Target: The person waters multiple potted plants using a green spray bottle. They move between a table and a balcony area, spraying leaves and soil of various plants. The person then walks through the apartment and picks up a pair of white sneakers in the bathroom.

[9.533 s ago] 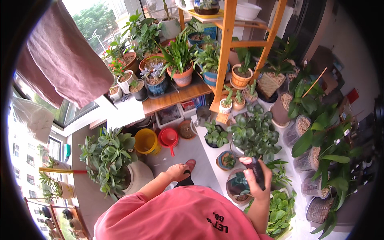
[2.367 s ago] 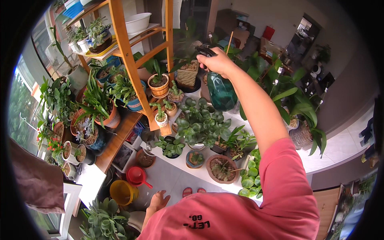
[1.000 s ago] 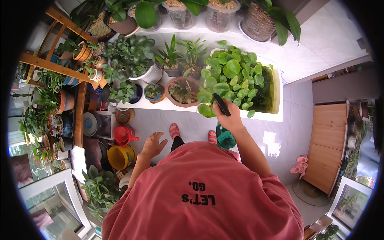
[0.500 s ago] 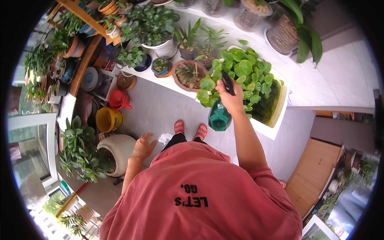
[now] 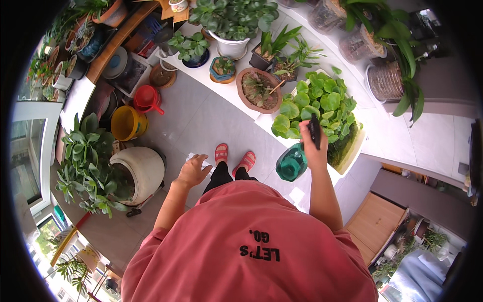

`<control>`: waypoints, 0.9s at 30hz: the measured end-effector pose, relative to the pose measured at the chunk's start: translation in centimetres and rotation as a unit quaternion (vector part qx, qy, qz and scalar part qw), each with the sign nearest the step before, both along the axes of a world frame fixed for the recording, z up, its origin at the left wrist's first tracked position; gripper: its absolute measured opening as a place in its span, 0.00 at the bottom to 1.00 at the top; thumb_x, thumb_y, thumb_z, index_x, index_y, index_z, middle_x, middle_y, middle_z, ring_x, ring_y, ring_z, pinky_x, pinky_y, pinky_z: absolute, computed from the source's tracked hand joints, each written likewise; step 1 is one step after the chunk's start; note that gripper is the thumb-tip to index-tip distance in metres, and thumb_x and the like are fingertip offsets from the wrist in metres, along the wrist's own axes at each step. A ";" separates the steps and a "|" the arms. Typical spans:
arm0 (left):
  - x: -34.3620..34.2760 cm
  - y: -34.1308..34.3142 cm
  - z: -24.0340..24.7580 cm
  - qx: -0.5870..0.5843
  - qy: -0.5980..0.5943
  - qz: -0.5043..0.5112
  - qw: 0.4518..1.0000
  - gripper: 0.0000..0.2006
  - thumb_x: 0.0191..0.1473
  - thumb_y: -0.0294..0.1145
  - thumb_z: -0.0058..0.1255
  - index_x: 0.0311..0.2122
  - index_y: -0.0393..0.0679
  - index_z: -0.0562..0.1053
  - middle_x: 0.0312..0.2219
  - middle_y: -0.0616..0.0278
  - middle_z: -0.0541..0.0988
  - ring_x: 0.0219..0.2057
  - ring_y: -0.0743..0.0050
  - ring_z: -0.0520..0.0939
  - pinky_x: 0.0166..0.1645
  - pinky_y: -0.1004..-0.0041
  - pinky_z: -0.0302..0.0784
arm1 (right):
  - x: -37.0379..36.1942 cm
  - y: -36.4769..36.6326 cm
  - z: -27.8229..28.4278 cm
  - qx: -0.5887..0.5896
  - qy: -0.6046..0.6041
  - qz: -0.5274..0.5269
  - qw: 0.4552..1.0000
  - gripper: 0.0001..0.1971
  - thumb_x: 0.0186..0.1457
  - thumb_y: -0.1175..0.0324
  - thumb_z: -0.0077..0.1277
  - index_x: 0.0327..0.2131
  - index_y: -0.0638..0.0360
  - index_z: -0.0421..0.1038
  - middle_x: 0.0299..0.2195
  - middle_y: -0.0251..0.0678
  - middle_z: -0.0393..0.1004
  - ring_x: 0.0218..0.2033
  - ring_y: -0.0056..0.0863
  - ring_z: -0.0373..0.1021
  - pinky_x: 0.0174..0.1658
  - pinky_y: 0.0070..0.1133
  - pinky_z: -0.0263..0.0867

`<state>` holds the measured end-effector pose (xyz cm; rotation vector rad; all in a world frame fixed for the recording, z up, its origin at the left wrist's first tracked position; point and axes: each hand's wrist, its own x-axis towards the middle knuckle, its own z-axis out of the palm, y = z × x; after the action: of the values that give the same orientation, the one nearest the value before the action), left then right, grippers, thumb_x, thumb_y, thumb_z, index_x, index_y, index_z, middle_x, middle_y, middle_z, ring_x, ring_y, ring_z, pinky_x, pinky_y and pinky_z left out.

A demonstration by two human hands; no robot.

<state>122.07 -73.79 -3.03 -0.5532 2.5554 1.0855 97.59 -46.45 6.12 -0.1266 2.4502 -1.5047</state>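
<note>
My right hand [image 5: 313,145] is closed around the neck of a spray bottle [image 5: 292,162] with a clear green body and a black trigger head. The bottle is tilted, its head toward the round-leaved plant [image 5: 322,103]. That plant fills most of a pale rectangular tub [image 5: 356,155]; green water shows at the tub's near right end. My left hand [image 5: 191,172] hangs over the floor left of my feet, fingers apart, holding nothing. Beyond the bottle, on a white ledge, a brown scalloped pot [image 5: 259,90] holds a small plant with a stick.
Left of me lies a large cream urn [image 5: 138,175], with a leafy plant [image 5: 90,168] beside it. A yellow bucket [image 5: 129,123] and a red dipper [image 5: 147,98] stand farther off. Several potted plants line the ledge. Clear orchid pots [image 5: 385,83] sit at far right.
My right hand has drawn the spray bottle back toward me, away from the round leaves. My left hand has moved slightly right. The whole view has shifted, and my feet appear nearer the left.
</note>
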 end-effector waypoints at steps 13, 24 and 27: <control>2.9 -3.9 -0.2 0.009 -0.046 0.061 0.997 0.21 0.49 0.39 0.54 0.47 0.38 0.71 0.43 0.47 0.75 0.44 0.48 0.76 0.49 0.61 0.72 | -8.4 -5.4 -2.7 -0.042 -0.209 -0.115 0.970 0.12 0.54 0.64 0.51 0.28 0.64 0.71 0.22 0.37 0.73 0.21 0.24 0.68 0.28 0.21 0.65; 1.0 -3.2 0.9 0.012 -0.019 0.034 0.999 0.21 0.50 0.37 0.54 0.47 0.37 0.70 0.43 0.46 0.75 0.43 0.48 0.76 0.49 0.61 0.71 | -7.9 -5.2 -3.0 -0.044 -0.192 -0.132 0.972 0.12 0.54 0.64 0.51 0.27 0.65 0.71 0.19 0.36 0.72 0.20 0.23 0.68 0.26 0.22 0.64; 0.7 -3.1 0.8 0.004 -0.020 0.027 0.999 0.21 0.50 0.37 0.54 0.47 0.37 0.70 0.42 0.47 0.75 0.43 0.48 0.76 0.48 0.61 0.72 | -6.8 -4.6 -1.4 -0.036 -0.141 -0.087 0.985 0.12 0.53 0.62 0.54 0.30 0.64 0.72 0.24 0.34 0.73 0.22 0.23 0.68 0.28 0.20 0.64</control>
<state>122.77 -76.92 -2.19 -0.6398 2.5141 1.0911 90.75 -51.04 4.76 0.2769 2.2291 -1.5598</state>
